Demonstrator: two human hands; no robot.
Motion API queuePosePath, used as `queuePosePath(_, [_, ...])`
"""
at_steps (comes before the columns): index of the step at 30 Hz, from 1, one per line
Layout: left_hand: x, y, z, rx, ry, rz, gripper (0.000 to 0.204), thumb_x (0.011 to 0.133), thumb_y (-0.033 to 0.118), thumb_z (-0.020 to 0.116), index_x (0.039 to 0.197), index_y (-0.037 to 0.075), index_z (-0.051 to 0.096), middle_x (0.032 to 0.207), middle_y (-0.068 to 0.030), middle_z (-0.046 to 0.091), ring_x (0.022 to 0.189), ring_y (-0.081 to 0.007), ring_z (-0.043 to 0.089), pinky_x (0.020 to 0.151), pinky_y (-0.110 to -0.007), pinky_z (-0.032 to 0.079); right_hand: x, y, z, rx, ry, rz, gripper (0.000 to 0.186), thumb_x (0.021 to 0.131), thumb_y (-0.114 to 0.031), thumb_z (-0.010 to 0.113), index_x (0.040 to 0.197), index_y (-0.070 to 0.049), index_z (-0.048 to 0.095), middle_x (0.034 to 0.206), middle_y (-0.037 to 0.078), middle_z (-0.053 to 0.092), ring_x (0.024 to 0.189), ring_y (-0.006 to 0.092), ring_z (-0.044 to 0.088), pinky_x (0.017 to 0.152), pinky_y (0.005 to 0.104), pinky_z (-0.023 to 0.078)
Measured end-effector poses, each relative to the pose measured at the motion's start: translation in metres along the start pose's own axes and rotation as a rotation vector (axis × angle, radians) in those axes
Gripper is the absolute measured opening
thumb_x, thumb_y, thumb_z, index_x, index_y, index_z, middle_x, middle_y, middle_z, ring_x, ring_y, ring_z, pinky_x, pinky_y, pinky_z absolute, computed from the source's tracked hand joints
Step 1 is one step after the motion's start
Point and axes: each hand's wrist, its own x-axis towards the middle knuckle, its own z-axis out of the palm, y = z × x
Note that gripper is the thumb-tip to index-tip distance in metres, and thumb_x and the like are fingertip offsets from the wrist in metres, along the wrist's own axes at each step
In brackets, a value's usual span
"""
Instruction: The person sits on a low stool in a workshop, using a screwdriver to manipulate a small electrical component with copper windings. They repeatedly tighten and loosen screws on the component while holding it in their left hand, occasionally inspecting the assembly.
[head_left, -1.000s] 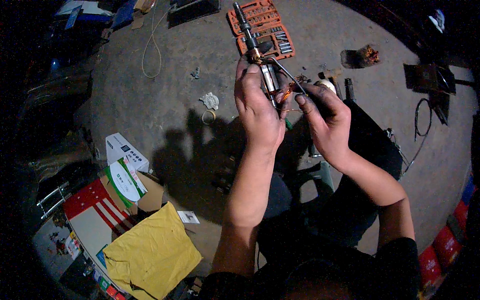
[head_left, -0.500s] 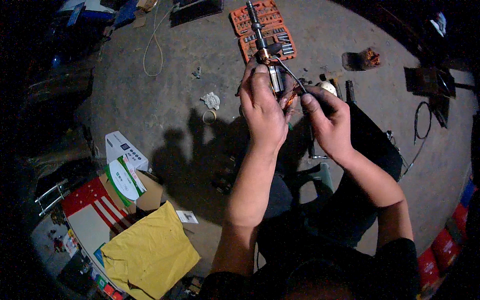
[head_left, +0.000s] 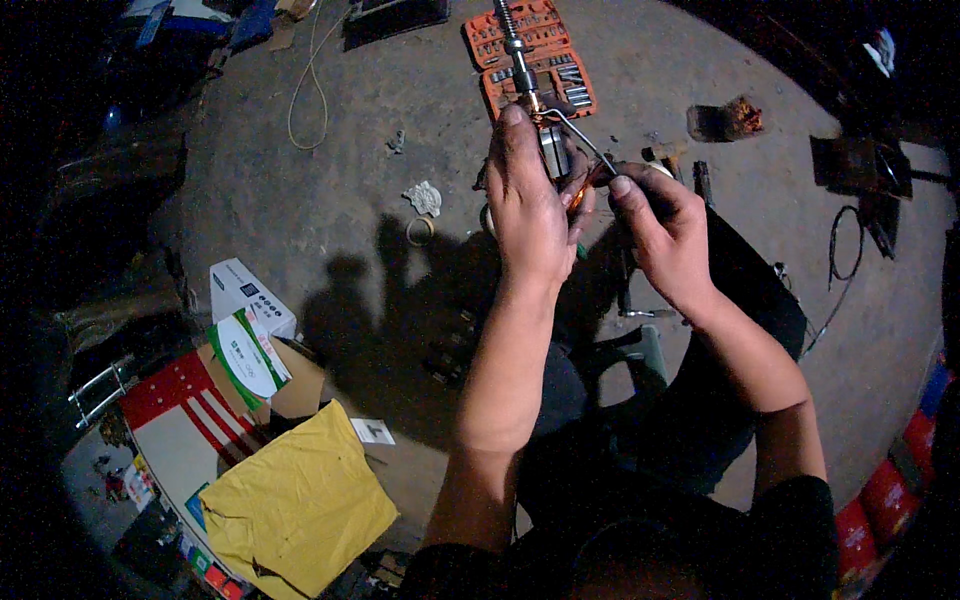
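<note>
The shaft point(head_left: 520, 62), a long grey metal rod with a thicker body at its lower end, is gripped by the left hand point(head_left: 530, 205), whose fingers point(head_left: 575, 190) are curled tight round that body, the thumb laid up along it toward 12 o'clock. A thin wire point(head_left: 578, 137) with an orange part at its foot is pinched between the fingertips of the right hand point(head_left: 665, 230), just at 3 o'clock of the left.

Against the view of a second ago, the shaft is seen swung from leaning toward 11 o'clock to nearly upright, its tip now lying across the orange socket case point(head_left: 528, 55); both hands have been lifted a little. The wire's end is thus judged to be brought closer to the shaft's body.

Farther out, a crumpled rag point(head_left: 424, 197) lies at 9 o'clock, a white box point(head_left: 248, 292) and a yellow sheet point(head_left: 295, 505) at 7 o'clock, and a cable point(head_left: 845, 262) at 3 o'clock on the concrete floor point(head_left: 330, 215).
</note>
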Motion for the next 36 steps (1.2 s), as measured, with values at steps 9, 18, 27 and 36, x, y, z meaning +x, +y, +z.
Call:
queuePosePath(9, [0.001, 0.007, -0.005, -0.022, -0.055, -0.047, 0.032, 0.091, 0.039, 0.039, 0.096, 0.011, 0.053, 0.062, 0.0011, 0.043, 0.039, -0.0041, 0.035, 0.029, -0.015, 0.026, 0.001, -0.004, -0.003, 0.098, -0.107, 0.174, 0.024, 0.089, -0.020, 0.054, 0.093, 0.004, 0.059, 0.069, 0.001, 0.056, 0.063, 0.0060, 0.047, 0.055, 0.0217, 0.039])
queuePosePath(18, [-0.001, 0.011, -0.005, -0.040, 0.033, -0.135, 0.035, 0.091, 0.041, 0.039, 0.091, 0.010, 0.054, 0.060, 0.0022, 0.044, 0.039, -0.0039, 0.036, 0.028, -0.014, 0.028, 0.007, -0.003, -0.010, 0.158, -0.217, 0.308, 0.028, 0.089, -0.025, 0.053, 0.094, 0.003, 0.059, 0.065, -0.003, 0.051, 0.058, 0.0038, 0.041, 0.050, 0.0210, 0.034])
queuePosePath(27, [-0.003, 0.010, -0.010, -0.193, -0.118, -0.349, 0.037, 0.090, 0.042, 0.040, 0.092, 0.008, 0.054, 0.059, 0.0010, 0.044, 0.035, -0.0045, 0.031, 0.027, -0.016, 0.028, 0.012, -0.016, -0.013, 0.299, -0.223, 0.439, 0.030, 0.089, -0.028, 0.054, 0.096, 0.001, 0.060, 0.066, -0.003, 0.051, 0.058, 0.0041, 0.043, 0.050, 0.0204, 0.035])
queuePosePath(36, [0.005, 0.004, -0.017, -0.316, -0.132, -0.112, 0.037, 0.091, 0.046, 0.039, 0.091, 0.011, 0.052, 0.067, -0.0003, 0.048, 0.037, -0.0038, 0.030, 0.029, -0.015, 0.027, 0.012, -0.009, -0.011, 0.023, -0.167, 0.129, 0.026, 0.088, -0.021, 0.056, 0.094, 0.004, 0.060, 0.067, 0.002, 0.056, 0.060, 0.0056, 0.047, 0.052, 0.0225, 0.038])
